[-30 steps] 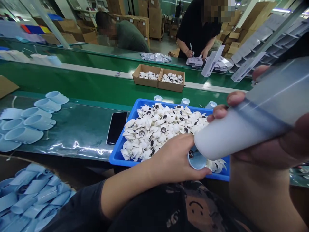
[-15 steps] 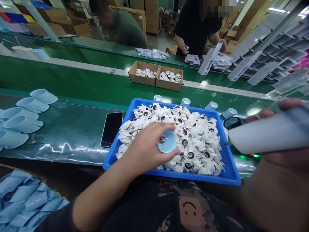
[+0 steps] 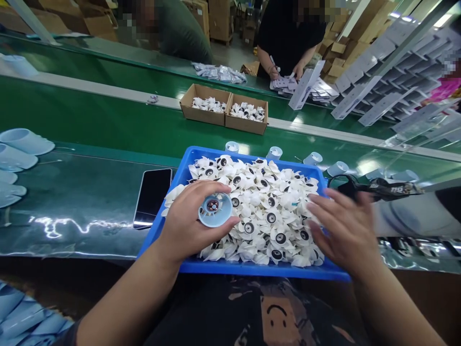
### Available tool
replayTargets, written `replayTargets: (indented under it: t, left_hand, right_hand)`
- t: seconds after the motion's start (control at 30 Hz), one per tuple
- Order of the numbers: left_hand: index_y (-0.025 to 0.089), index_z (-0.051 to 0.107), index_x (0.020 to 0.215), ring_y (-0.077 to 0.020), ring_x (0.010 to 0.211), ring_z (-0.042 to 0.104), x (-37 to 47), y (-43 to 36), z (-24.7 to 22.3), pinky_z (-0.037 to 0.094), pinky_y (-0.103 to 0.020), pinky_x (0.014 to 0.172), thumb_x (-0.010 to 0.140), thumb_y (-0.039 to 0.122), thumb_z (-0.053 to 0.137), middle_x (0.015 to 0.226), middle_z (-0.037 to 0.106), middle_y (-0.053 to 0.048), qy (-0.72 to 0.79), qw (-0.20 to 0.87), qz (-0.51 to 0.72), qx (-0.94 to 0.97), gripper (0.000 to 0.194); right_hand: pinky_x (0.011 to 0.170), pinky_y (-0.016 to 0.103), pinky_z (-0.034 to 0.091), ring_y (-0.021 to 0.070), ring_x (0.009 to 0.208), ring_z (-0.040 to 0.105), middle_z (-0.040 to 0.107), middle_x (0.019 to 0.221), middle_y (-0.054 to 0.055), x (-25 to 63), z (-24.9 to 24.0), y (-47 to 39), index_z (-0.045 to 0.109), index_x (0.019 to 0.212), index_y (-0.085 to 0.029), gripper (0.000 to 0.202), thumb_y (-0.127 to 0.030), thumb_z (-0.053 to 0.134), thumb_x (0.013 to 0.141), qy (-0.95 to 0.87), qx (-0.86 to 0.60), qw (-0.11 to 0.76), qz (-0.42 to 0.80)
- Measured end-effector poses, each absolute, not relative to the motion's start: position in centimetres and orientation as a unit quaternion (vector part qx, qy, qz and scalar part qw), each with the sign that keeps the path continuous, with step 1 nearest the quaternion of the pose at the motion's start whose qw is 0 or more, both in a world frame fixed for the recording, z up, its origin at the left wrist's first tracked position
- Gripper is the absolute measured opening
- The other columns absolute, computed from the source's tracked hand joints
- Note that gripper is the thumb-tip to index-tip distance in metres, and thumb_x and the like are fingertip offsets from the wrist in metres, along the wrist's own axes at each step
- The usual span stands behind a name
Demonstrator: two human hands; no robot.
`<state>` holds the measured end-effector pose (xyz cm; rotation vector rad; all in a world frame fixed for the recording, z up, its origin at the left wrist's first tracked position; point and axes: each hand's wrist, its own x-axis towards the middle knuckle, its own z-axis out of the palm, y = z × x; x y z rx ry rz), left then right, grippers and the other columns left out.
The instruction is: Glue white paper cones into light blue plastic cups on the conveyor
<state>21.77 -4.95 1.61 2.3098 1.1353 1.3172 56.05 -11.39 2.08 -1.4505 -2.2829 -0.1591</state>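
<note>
My left hand (image 3: 194, 216) is closed around a light blue plastic housing (image 3: 224, 211), a short tube whose round mouth faces me. Copper-coloured windings and ribs show inside it. Below and behind the housing is a blue tray (image 3: 259, 275) heaped with white fan blades (image 3: 248, 227), many showing a dark ring at the hub. Over the tray's right edge my right hand (image 3: 345, 230) is slightly blurred, fingers spread and holding nothing. Just past it lies a white cylindrical tool (image 3: 399, 218) with a dark end; part of it is hidden by the hand.
Left of the tray lies a phone (image 3: 153, 198). Blue housings (image 3: 25, 139) stand at the far left; more fill a container (image 3: 21, 312) below. Several blue cups (image 3: 275, 153) line the tray's back. Two cardboard boxes (image 3: 205, 115) hold blades. Across the bench, a person (image 3: 288, 38) handles papers.
My right hand has let go of the white tool and moved left to the tray's edge. My left hand, still holding the housing, appears further left, and the housing's inside now faces me more.
</note>
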Motion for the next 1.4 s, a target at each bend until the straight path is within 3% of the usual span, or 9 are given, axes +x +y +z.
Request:
replayTargets:
  t: [0.2,0.53,0.67,0.83,0.93,1.03,1.1,1.2,1.4]
  left_hand:
    - [0.025,0.057,0.114,-0.022,0.107,0.064,21.2,-5.2,1.4,0.05,-0.037,0.098,0.079,0.037,0.079,0.11,0.068,-0.002,0.414,0.142,0.426,0.792,0.043]
    - [0.025,0.057,0.114,-0.0232,0.103,0.066,21.4,-5.2,1.1,0.052,-0.038,0.092,0.08,0.041,0.075,0.111,0.068,-0.003,0.407,0.146,0.377,0.819,0.043]
    - [0.025,0.057,0.113,-0.0236,0.105,0.065,21.4,-5.3,1.2,0.051,-0.039,0.095,0.078,0.04,0.077,0.11,0.068,-0.002,0.42,0.158,0.402,0.798,0.043]
    - [0.025,0.056,0.117,-0.0249,0.102,0.065,21.4,-5.6,0.9,0.054,-0.04,0.09,0.075,0.04,0.079,0.116,0.064,-0.005,0.484,0.222,0.477,0.699,0.05]
    - [0.025,0.046,0.133,-0.0271,0.112,0.061,22.0,-6.4,1.2,0.054,-0.044,0.095,0.077,0.026,0.07,0.13,0.056,-0.01,0.458,0.27,0.476,0.7,0.061]
    - [0.027,0.041,0.141,-0.0284,0.129,0.051,23.1,-7.6,2.1,0.045,-0.048,0.11,0.08,0.019,0.066,0.139,0.051,-0.009,0.409,0.27,0.396,0.777,0.066]
    - [0.027,0.041,0.142,-0.027,0.131,0.048,23.8,-8.2,2.6,0.042,-0.047,0.112,0.084,0.025,0.068,0.139,0.053,-0.008,0.368,0.255,0.357,0.82,0.064]
    - [0.024,0.043,0.14,-0.026,0.126,0.051,24.6,-8.4,2.8,0.042,-0.047,0.111,0.084,0.034,0.073,0.133,0.058,-0.007,0.341,0.234,0.332,0.848,0.064]
    - [0.017,0.05,0.135,-0.0241,0.126,0.053,25.5,-8.0,2.0,0.043,-0.044,0.111,0.085,0.013,0.063,0.134,0.06,-0.008,0.32,0.188,0.303,0.878,0.051]
  right_hand:
    - [0.098,0.039,0.041,0.0192,0.09,0.063,0.071,0.099,0.003,56.4,1.0,-10.4,0.066,0.115,-0.017,0.024,-0.023,0.049,0.099,-0.836,-0.525,0.064,-0.145]
    - [0.08,0.042,0.041,0.0279,0.085,0.062,0.068,0.092,0.009,54.4,1.3,-9.6,0.071,0.1,-0.017,0.017,-0.021,0.059,0.09,-0.763,-0.642,-0.018,-0.07]
    - [0.078,0.048,0.04,0.0321,0.081,0.061,0.065,0.083,0.013,53.9,1.9,-9.2,0.069,0.088,-0.013,0.014,-0.02,0.057,0.084,-0.734,-0.678,0.041,-0.02]
    - [0.077,0.043,0.05,0.0258,0.085,0.064,0.067,0.094,0.012,53.3,3.4,-10.1,0.058,0.108,-0.016,0.031,-0.039,0.047,0.089,-0.708,-0.665,0.203,0.123]
    - [0.074,0.038,0.056,0.0196,0.079,0.066,0.067,0.092,0.009,51.5,3.2,-10.6,0.052,0.111,-0.019,0.037,-0.047,0.038,0.091,-0.644,-0.595,0.328,0.35]
    - [0.08,0.035,0.057,0.0149,0.078,0.065,0.064,0.087,0.004,49.4,2.4,-10.6,0.058,0.101,-0.02,0.03,-0.045,0.06,0.084,-0.424,-0.451,0.434,0.654]
    - [0.081,0.031,0.056,0.0128,0.077,0.064,0.064,0.086,0.002,48.4,2.1,-10.6,0.062,0.095,-0.02,0.027,-0.042,0.068,0.082,-0.343,-0.394,0.439,0.731]
    - [0.076,0.025,0.054,0.0108,0.078,0.062,0.064,0.089,0.001,47.6,2.4,-10.7,0.065,0.1,-0.023,0.024,-0.04,0.07,0.084,-0.406,-0.41,0.446,0.684]
    - [0.089,0.033,0.046,0.0148,0.1,0.055,0.057,0.108,0.002,46.5,3.9,-10.9,0.063,0.112,-0.029,0.023,-0.019,0.059,0.092,-0.797,-0.482,0.285,0.228]
